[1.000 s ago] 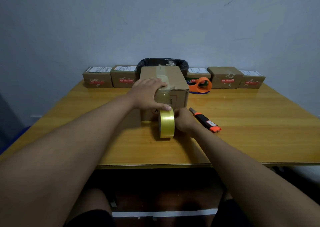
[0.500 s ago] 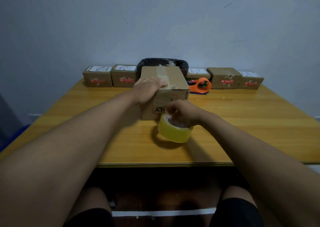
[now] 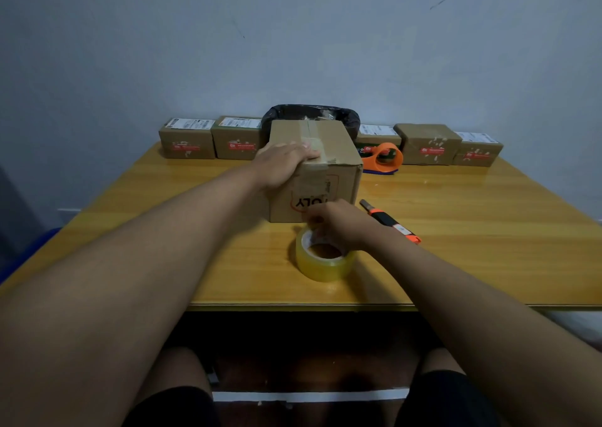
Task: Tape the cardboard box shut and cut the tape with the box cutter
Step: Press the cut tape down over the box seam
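A brown cardboard box [image 3: 340, 179] stands in the middle of the wooden table [image 3: 482, 240], with clear tape along its top seam and down the front face. My left hand [image 3: 281, 162] rests flat on the box's top near the front left edge, fingers lying over the tape. A roll of clear yellowish tape [image 3: 321, 265] lies nearly flat on the table just in front of the box. My right hand [image 3: 338, 226] holds the roll's far rim with curled fingers. An orange and black box cutter [image 3: 392, 223] lies to the right of the box, partly behind my right wrist.
An orange tape dispenser [image 3: 382, 158] sits behind the box on the right. Several small taped parcels [image 3: 428, 144] line the back edge against the wall, with a black-lined bin [image 3: 311, 115] between them. The table's front edge runs just below the roll.
The roll stood on edge against the box front, then my right hand tipped it over and lowered it onto the table. My left hand stayed on the box top.
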